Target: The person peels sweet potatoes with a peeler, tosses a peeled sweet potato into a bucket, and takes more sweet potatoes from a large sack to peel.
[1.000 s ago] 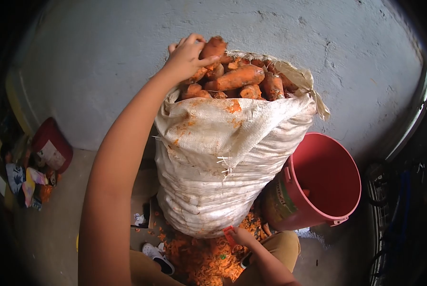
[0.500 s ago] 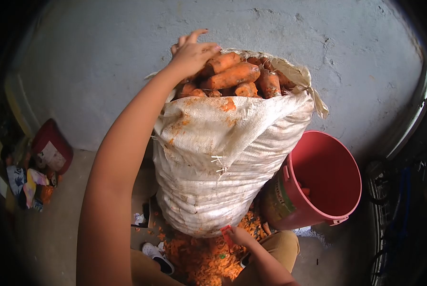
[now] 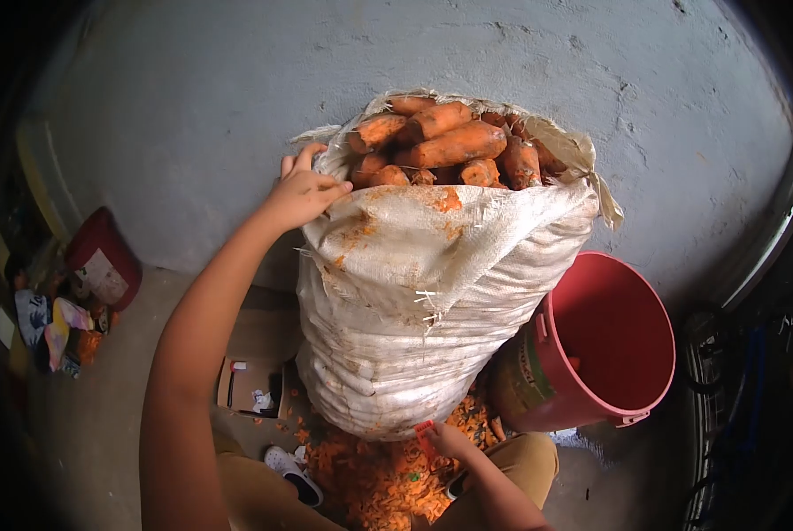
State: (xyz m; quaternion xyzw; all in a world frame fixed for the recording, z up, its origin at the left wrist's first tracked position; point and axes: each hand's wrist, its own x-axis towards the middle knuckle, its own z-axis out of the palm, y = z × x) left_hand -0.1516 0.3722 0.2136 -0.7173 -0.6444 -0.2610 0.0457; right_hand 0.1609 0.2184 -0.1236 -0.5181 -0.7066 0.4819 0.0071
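A big white woven sack (image 3: 396,301) full of carrots (image 3: 458,146) stands upright in front of me, its mouth folded open. My left hand (image 3: 304,193) is at the left side of the mouth, with thumb and fingers closed around the edge of the sack. Low down by the sack's base, my right hand (image 3: 448,440) grips a small red peeler (image 3: 425,434); its blade cannot be made out. Beneath that hand lies a heap of orange peelings (image 3: 388,482) on the floor, between my legs.
A red bucket (image 3: 609,336) with some carrot inside stands right of the sack. Left of it, an open small box (image 3: 250,389) holds scraps. A dark red container (image 3: 104,261) and colourful packets (image 3: 60,327) sit far left. A grey wall (image 3: 237,115) rises behind.
My left hand has come down and left from over the carrots to the sack's left rim. The right hand keeps the peeler in nearly the same place. The view has shifted slightly.
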